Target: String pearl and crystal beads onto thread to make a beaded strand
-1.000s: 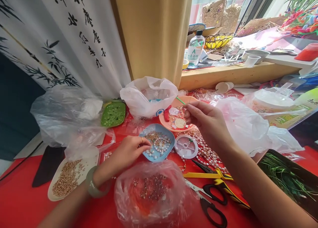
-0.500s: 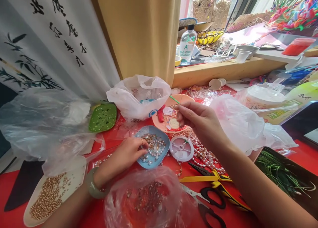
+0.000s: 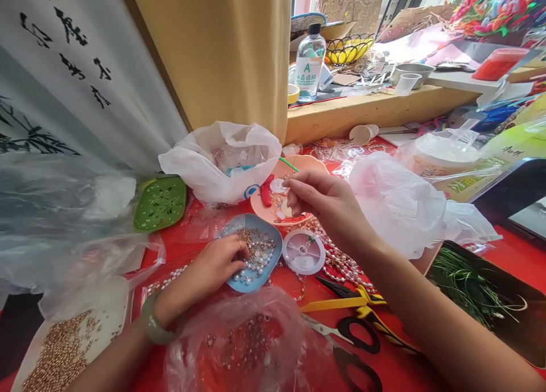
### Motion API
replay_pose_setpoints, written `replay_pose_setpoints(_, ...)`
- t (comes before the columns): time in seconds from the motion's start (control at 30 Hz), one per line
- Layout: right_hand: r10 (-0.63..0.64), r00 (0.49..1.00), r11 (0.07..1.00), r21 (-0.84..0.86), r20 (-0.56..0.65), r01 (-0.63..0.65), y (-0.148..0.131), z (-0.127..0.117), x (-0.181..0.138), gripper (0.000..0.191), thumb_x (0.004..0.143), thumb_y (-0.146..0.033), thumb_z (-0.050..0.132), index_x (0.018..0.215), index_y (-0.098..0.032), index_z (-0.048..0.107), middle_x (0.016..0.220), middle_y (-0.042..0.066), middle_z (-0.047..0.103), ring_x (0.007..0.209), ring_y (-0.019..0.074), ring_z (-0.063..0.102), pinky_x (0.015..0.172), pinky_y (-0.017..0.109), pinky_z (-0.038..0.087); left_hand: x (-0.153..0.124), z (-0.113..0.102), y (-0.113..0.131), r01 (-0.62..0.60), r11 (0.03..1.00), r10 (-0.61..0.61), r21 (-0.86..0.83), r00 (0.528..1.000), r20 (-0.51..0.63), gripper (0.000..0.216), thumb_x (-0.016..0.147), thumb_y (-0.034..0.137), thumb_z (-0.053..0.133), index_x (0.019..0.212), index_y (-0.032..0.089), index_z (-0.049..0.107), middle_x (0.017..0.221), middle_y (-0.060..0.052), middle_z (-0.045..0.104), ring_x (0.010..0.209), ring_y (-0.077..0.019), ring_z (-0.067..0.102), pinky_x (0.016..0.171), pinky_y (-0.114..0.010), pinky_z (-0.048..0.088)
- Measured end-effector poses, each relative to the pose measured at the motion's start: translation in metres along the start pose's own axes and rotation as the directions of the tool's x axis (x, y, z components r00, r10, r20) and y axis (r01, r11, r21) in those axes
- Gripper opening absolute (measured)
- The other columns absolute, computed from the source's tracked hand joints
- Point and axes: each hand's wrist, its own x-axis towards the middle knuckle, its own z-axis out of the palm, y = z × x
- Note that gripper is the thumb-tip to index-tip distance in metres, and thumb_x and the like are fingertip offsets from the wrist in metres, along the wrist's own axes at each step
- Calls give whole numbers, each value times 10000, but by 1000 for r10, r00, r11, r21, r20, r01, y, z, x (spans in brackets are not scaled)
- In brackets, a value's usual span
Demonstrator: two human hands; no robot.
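My left hand (image 3: 222, 258) rests over the blue dish (image 3: 232, 226), its fingers curled down among pearl and gold beads (image 3: 258, 252). What lies between those fingertips is hidden. My right hand (image 3: 318, 198) is raised in a pinch in front of the peach plate (image 3: 313, 164). A very thin line seems to rise from its fingertips, too faint to name. On that plate are a red piece (image 3: 267, 191) and a round white piece (image 3: 278, 186); a green stick (image 3: 289, 164) shows at its edge. A round clear bead case (image 3: 294, 261) stands beside the blue dish.
Scissors (image 3: 358, 335) and yellow-handled pliers (image 3: 367, 301) lie near my right forearm. Bead strings (image 3: 341, 258) spread behind them. A clear bag of beads (image 3: 251, 346) sits in front, a white plastic bag (image 3: 222, 164) behind the dish, and gold beads (image 3: 55, 352) at lower left.
The whole view has shifted, so things sit further left in the picture. Both hands keep nearly the same places over the dish and in front of the plate.
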Motion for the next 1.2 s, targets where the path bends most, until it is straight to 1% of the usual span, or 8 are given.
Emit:
replay_pose_setpoints(0.17,-6,1000,1000,20,8,6,-1,-1,0,85,792,-211,583,741,-146,602,601,-36,576,521,29,533,505,136,459,-2,-2,3,-14,1000,14,22,1000,-11,139,821,176,465,813,159,603,872,-53,585,816,-183,537,725,-283,388)
replay_pose_setpoints(0.3,-24,1000,999,34,7,24,-3,-1,0,81,794,-208,584,747,-148,609,599,-38,573,521,25,531,506,129,460,-2,-3,2,-24,1000,24,7,999,-27,136,824,194,474,811,167,606,866,-40,598,810,-172,544,717,-268,384)
replay_pose_setpoints(0.37,-33,999,999,29,11,33,-5,-1,-1,83,800,-206,578,760,-146,618,604,-34,576,526,27,535,510,131,462,-3,-3,3,-30,1000,30,-1,1000,-9,120,816,204,490,816,169,605,863,-35,603,811,-171,546,717,-265,384)
replay_pose_setpoints(0.5,-70,997,997,33,12,70,-13,-2,-4,91,809,-196,567,747,-151,615,607,-31,580,525,31,540,504,136,457,-6,-4,7,-37,999,37,-3,997,69,119,796,231,521,854,177,609,875,-33,610,829,-180,542,739,-273,387)
replay_pose_setpoints(0.63,-123,992,992,29,-33,124,-24,-3,-8,82,817,-184,551,769,-169,615,597,-37,564,511,36,531,490,151,444,-6,-3,9,-28,999,24,39,996,85,147,792,229,509,874,171,617,880,-46,606,823,-188,539,736,-281,392)
replay_pose_setpoints(0.87,-150,985,989,-15,-80,149,-32,-3,-12,70,810,-234,567,782,-196,618,576,-43,520,508,46,512,484,168,435,-5,-4,11,-34,997,31,70,999,44,151,807,216,479,788,170,621,839,-46,608,781,-180,554,702,-272,401)
replay_pose_setpoints(1.03,-165,982,984,46,-89,170,-36,-1,-13,87,813,-212,564,768,-194,636,557,-43,514,487,39,481,459,154,418,-5,-6,10,-22,999,23,48,1000,-13,163,824,197,457,815,173,618,856,-39,621,819,-182,560,722,-276,403)
replay_pose_setpoints(1.2,-232,964,968,71,-132,242,-47,-2,-17,145,823,-169,539,751,-207,659,545,-45,504,474,37,454,452,156,407,-5,-6,9,21,999,-20,49,1000,-17,151,800,195,485,874,179,615,900,-43,643,861,-197,569,752,-291,406)
